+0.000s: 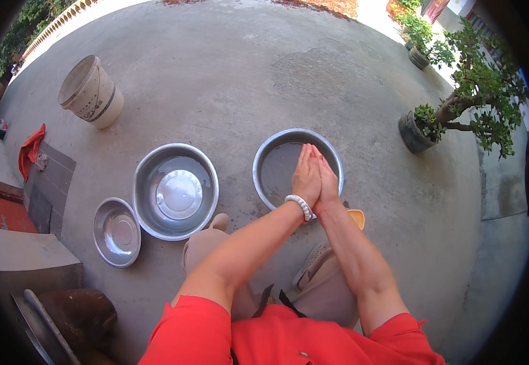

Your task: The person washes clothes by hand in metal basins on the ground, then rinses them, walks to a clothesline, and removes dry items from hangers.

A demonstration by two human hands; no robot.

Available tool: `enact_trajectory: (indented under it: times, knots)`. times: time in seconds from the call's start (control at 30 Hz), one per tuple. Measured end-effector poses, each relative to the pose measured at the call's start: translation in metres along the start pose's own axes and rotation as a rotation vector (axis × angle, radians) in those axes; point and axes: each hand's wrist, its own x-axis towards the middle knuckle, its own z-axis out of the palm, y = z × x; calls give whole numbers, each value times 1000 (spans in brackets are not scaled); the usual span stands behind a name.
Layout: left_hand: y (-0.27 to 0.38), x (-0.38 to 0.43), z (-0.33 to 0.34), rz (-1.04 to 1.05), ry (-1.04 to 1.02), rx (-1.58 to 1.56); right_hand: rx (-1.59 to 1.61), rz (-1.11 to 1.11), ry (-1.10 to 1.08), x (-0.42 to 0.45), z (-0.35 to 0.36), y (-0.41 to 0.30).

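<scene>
My left hand and my right hand are pressed palm to palm, with straight fingers pointing away from me. Between them no object shows, though the palms themselves are hidden. A white bead bracelet circles my left wrist. Both hands are over the right side of a round metal basin, which holds murky water. Partly behind my right forearm, an orange plastic item lies beside that basin. To the left stands a wider metal basin with clear water in it.
A small metal bowl touches the wider basin. Farther off stands a dirty white bucket bearing writing. Potted plants line the right side. At left are a step, a grey mat and a red cloth.
</scene>
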Motion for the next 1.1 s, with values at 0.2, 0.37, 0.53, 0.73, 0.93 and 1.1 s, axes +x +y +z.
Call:
enact_trajectory:
  times: [0.2,0.37,0.53,0.73,0.93,1.1]
  knots:
    - [17,2,-2,-64,-47,-29,107,73,21,-8,3,-7]
    - [15,-28,20,116,-36,-17,-18,-136,189,22,-31,-12]
    - [17,21,-17,-340,55,-452,32,28,-160,-26,16,0]
    - [22,-32,25,278,-135,59,42,-108,190,21,-24,-26]
    - [16,21,-4,-47,67,-291,12,18,-91,-22,12,-1]
    - [19,-20,23,297,-98,-25,5,-159,127,12,-16,-29]
